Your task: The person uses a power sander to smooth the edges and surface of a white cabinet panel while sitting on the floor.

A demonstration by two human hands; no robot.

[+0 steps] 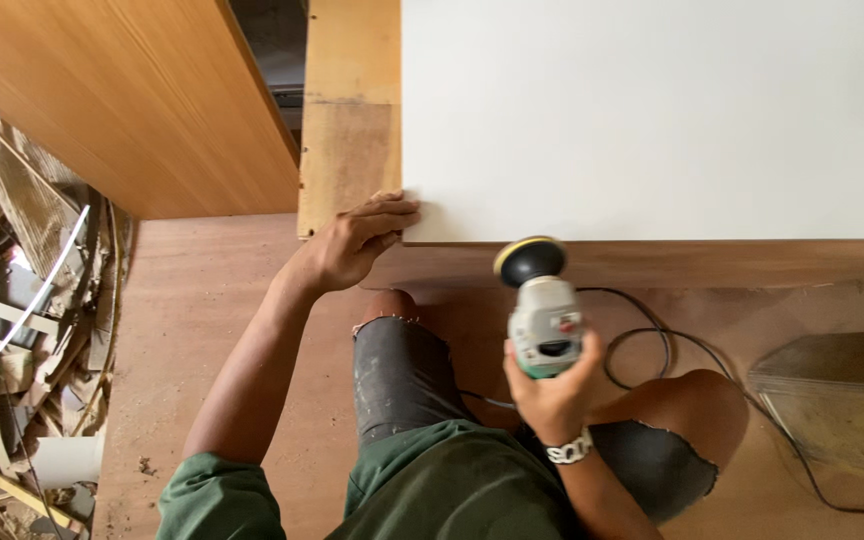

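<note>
A large white panel (652,110) fills the upper right of the head view. My left hand (357,242) rests with its fingers on the panel's lower left corner. My right hand (552,385) grips a grey and green power sander (544,318). The sander's round pad with a yellow rim (529,258) touches the panel's lower edge. A black cord (652,335) runs from the tool across the floor to the right. A bracelet sits on my right wrist.
A brown wooden board (132,100) leans at the upper left. A plywood piece (350,130) lies beside the white panel. A heap of wood scraps and strips (22,330) lies at the left. A dusty object (837,395) sits at the right on the plywood floor.
</note>
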